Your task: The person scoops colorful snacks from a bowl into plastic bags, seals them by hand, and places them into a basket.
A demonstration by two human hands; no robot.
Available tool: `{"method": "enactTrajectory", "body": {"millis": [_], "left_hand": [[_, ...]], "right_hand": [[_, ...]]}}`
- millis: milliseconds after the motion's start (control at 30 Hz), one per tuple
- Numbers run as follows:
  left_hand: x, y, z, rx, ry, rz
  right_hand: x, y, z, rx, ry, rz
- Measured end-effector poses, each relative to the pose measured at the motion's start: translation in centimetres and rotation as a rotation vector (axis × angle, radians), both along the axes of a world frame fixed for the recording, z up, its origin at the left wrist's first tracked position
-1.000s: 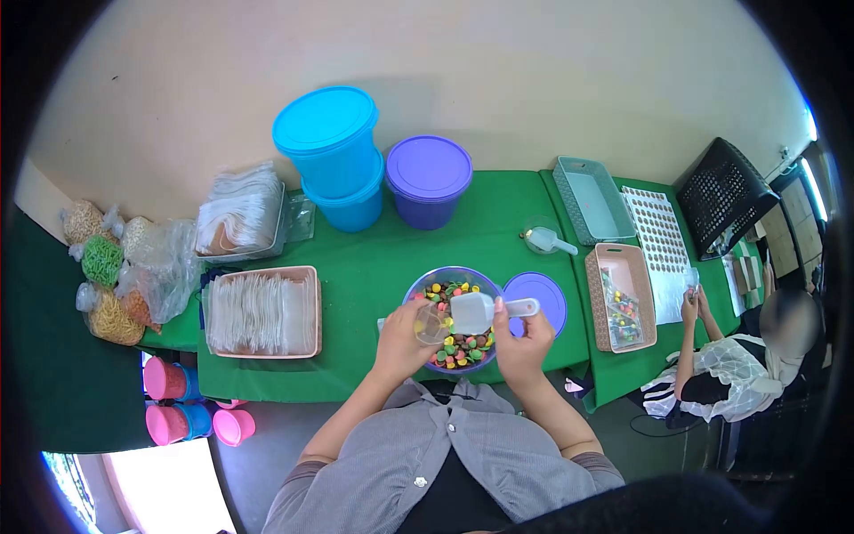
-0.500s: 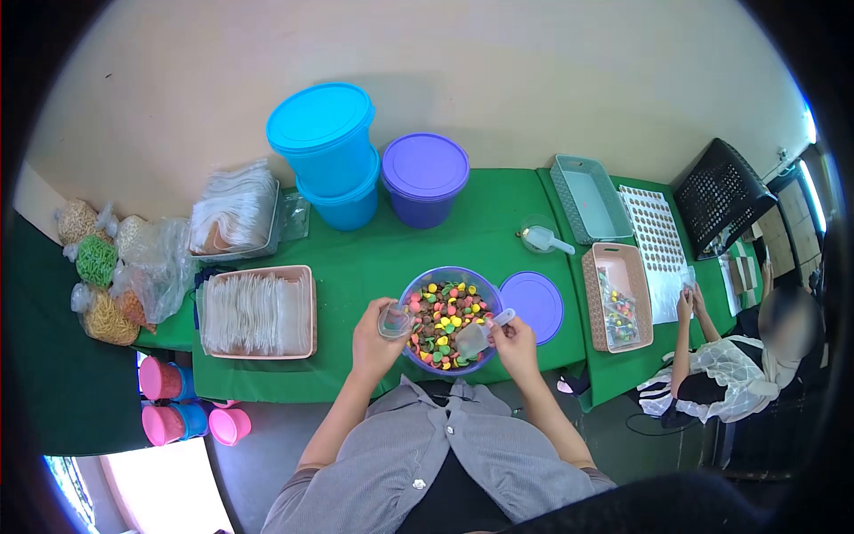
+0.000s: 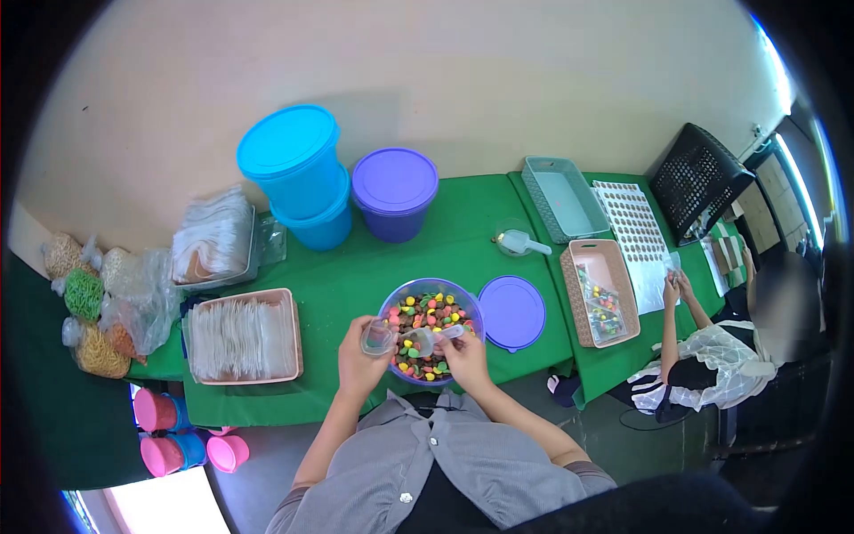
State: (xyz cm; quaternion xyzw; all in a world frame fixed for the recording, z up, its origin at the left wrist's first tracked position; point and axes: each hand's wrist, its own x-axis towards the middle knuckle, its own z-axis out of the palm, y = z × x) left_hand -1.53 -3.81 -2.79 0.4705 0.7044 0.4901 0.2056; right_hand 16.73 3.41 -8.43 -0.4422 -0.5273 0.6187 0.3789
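A purple tub (image 3: 401, 292) in front of me holds many small round pieces (image 3: 435, 307) in yellow, pink, green and brown. My left hand (image 3: 362, 365) is closed round a small clear plastic cup (image 3: 379, 336) over the tub's left side. In my right hand (image 3: 466, 360) is a clear scoop (image 3: 419, 343), gripped by its handle, its bowl just right of the cup and above the colourful pieces. The tub's purple lid (image 3: 511, 311) lies flat on the green cloth to the right.
Two peach baskets (image 3: 297, 343) hold packets. Blue tubs (image 3: 316, 218) and a lidded purple tub (image 3: 396, 200) stand at the back. Another scoop (image 3: 520, 241) rests in a clear container near a grey basket (image 3: 565, 205). A co-worker (image 3: 712, 351) handles something small at the right.
The scoop in my right hand has moved left across the tub, close to the cup. My left hand still holds the cup. The whole view has shifted slightly.
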Motion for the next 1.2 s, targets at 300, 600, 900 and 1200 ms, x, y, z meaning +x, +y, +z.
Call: {"method": "enactTrajectory", "body": {"millis": [300,600,900,1200], "left_hand": [[-0.6,0.2,-0.3,-0.009,-0.023,0.045],[-1.0,0.6,0.7,-0.043,0.03,0.039],[2.1,2.8,2.9,-0.124,0.294,-0.3],[2.8,2.4,3.5,0.069,0.217,-0.317]], "right_hand": [[-0.7,2.2,-0.5,-0.272,0.116,-0.04],[2.7,5.6,2.0,-0.426,0.43,-0.225],[2.6,3.9,9.2,-0.094,0.28,-0.199],[3.6,1.0,12.6,0.952,0.02,-0.323]]}}
